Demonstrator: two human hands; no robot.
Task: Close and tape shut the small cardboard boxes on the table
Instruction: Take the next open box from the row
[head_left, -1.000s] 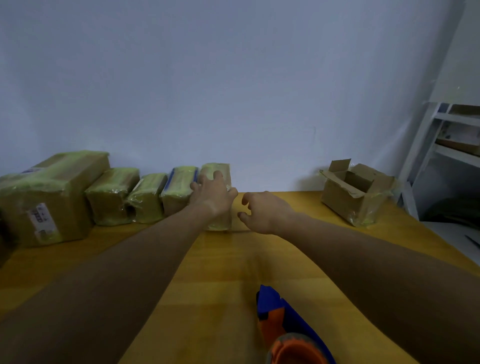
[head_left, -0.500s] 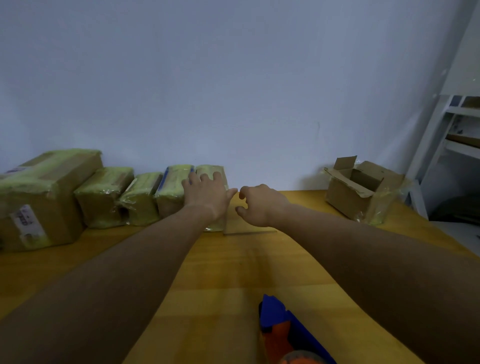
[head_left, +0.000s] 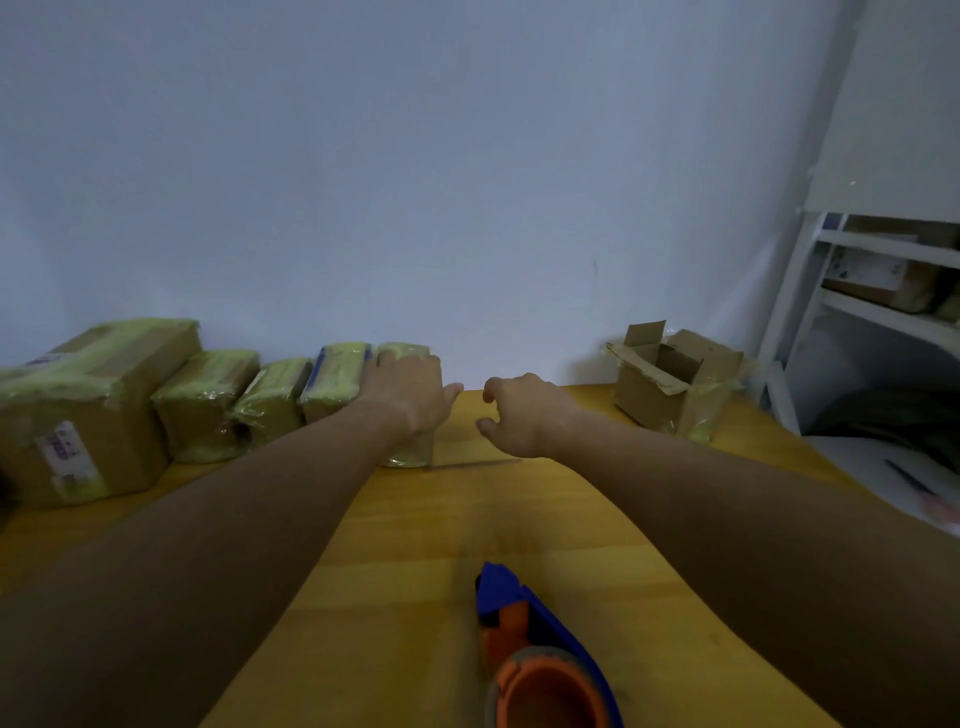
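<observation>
Directly under left hand (head_left: 410, 395): taped box (head_left: 410, 452).

A plain pale blue-grey wall (head_left: 415, 182) rises behind the yellow wooden table (head_left: 415, 545) in dim, even light, while a white metal shelving unit (head_left: 810, 291) stands at the right edge with brown cartons on its shelves
</observation>
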